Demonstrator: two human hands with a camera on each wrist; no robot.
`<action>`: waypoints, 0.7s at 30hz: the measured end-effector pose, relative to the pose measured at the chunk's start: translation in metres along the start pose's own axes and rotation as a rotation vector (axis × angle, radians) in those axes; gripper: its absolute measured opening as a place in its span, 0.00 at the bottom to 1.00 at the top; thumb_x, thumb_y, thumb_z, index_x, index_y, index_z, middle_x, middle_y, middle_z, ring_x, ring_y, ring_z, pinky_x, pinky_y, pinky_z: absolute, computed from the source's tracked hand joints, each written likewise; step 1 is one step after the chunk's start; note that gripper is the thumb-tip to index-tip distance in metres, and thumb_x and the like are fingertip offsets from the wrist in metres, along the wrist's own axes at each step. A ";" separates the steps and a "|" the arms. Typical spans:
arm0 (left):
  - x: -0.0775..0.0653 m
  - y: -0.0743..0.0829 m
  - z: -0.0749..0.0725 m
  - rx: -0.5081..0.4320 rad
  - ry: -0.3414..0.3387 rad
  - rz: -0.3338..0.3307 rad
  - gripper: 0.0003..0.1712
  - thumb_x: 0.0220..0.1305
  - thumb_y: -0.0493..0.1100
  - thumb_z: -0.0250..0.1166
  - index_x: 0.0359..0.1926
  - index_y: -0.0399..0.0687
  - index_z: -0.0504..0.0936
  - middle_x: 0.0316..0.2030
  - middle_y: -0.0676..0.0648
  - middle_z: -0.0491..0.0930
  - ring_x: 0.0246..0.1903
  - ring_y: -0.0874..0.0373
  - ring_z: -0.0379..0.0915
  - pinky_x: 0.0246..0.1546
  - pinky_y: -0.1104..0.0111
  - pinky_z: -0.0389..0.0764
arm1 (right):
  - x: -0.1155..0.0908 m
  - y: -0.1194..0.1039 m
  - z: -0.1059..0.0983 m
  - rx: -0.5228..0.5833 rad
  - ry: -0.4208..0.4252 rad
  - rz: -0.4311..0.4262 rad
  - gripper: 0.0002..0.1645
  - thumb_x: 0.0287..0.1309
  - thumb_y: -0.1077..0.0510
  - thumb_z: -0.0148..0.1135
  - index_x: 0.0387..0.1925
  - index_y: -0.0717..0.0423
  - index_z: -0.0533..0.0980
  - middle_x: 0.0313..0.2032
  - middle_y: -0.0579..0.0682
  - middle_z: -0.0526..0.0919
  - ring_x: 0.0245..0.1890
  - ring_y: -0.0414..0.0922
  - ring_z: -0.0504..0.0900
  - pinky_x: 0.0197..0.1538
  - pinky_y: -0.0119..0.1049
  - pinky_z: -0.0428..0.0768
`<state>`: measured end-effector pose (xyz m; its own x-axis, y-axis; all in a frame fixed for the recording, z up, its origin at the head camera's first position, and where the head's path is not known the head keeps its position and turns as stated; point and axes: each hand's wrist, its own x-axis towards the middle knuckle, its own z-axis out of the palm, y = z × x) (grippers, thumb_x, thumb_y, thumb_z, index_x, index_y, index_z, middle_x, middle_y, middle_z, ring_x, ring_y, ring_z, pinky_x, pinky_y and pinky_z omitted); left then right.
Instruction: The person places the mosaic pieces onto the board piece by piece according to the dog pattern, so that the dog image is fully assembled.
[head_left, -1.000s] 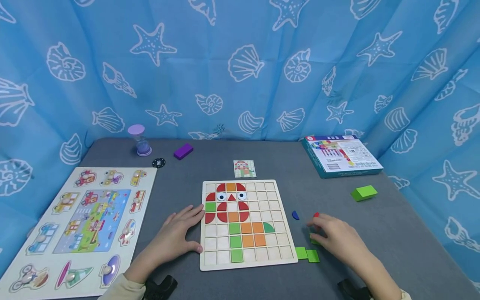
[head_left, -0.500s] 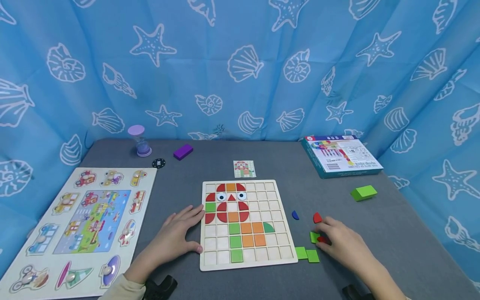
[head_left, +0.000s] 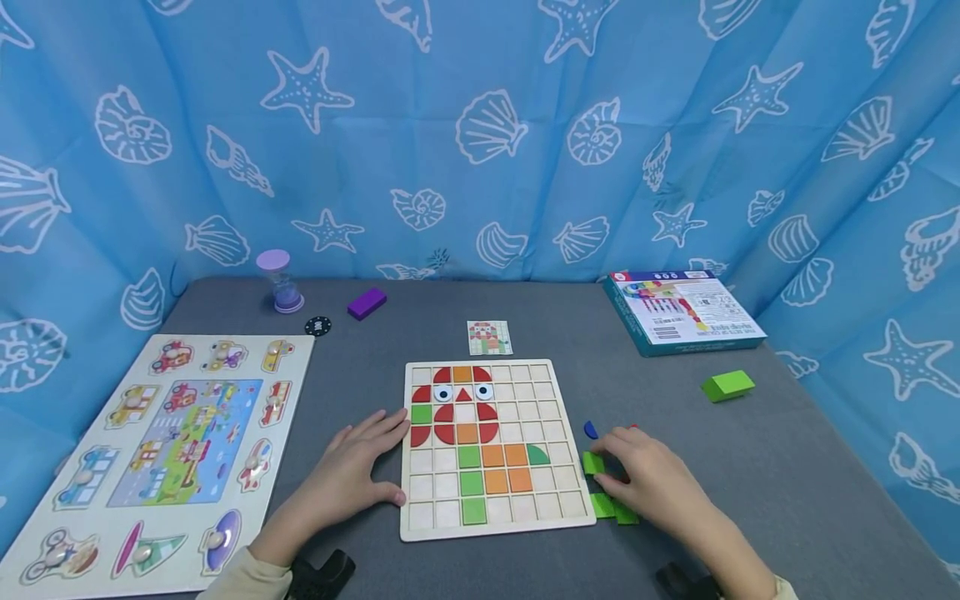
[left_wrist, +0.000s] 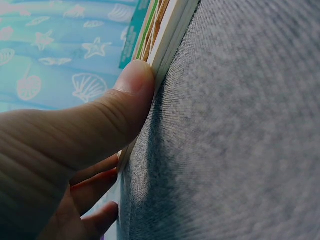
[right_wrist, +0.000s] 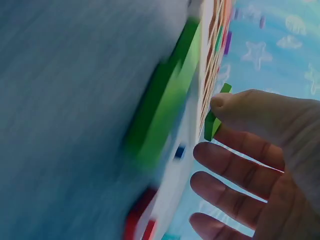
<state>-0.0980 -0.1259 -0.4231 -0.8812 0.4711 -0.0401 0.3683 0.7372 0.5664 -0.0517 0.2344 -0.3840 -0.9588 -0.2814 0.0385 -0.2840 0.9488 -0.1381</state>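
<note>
My right hand (head_left: 656,475) pinches a green square tile (head_left: 592,463) between thumb and index finger, just right of the wooden grid board (head_left: 495,533). The right wrist view shows the tile (right_wrist: 215,122) tilted, the other fingers spread beneath. My left hand (head_left: 356,475) rests against the board's left edge, fingers extended; in the left wrist view its thumb (left_wrist: 135,85) touches the board's side. Red, orange, green and eye-patterned pieces fill part of the grid. Two green tiles (head_left: 602,506) lie at the board's lower right corner, partly covered by my right hand.
A blue piece (head_left: 590,430) lies right of the board, and a red one (head_left: 633,426) peeks out behind my right hand. Behind the board is a picture card (head_left: 488,337). A vehicle puzzle (head_left: 288,467) stands left; a box (head_left: 682,312) and green block (head_left: 728,386) lie right.
My right hand has picked up a green tile from beside the red pieces and moved left with it to the board's right edge. My left hand has stayed in place.
</note>
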 end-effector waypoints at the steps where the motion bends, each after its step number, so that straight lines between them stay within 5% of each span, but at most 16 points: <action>1: 0.000 0.000 0.000 0.002 0.000 0.000 0.53 0.32 0.56 0.73 0.63 0.50 0.62 0.65 0.53 0.56 0.66 0.49 0.46 0.59 0.43 0.45 | 0.002 -0.004 0.000 0.005 0.005 -0.022 0.15 0.39 0.51 0.70 0.34 0.45 0.78 0.29 0.36 0.76 0.30 0.34 0.71 0.33 0.32 0.74; 9: 0.001 0.000 0.000 0.002 -0.007 -0.001 0.53 0.33 0.57 0.72 0.63 0.51 0.62 0.65 0.54 0.55 0.66 0.50 0.45 0.59 0.43 0.45 | 0.016 -0.033 0.004 -0.030 0.015 -0.227 0.16 0.36 0.52 0.71 0.32 0.46 0.79 0.29 0.37 0.77 0.28 0.33 0.72 0.30 0.31 0.74; 21: 0.000 0.001 -0.001 0.001 -0.010 -0.007 0.51 0.34 0.55 0.73 0.63 0.50 0.63 0.65 0.53 0.55 0.66 0.50 0.45 0.59 0.43 0.45 | 0.021 -0.044 0.007 -0.064 -0.074 -0.208 0.17 0.37 0.47 0.70 0.34 0.45 0.80 0.31 0.36 0.78 0.30 0.34 0.71 0.30 0.30 0.70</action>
<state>-0.0983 -0.1259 -0.4221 -0.8805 0.4710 -0.0527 0.3625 0.7409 0.5653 -0.0596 0.1853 -0.3838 -0.8776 -0.4792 -0.0136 -0.4772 0.8759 -0.0716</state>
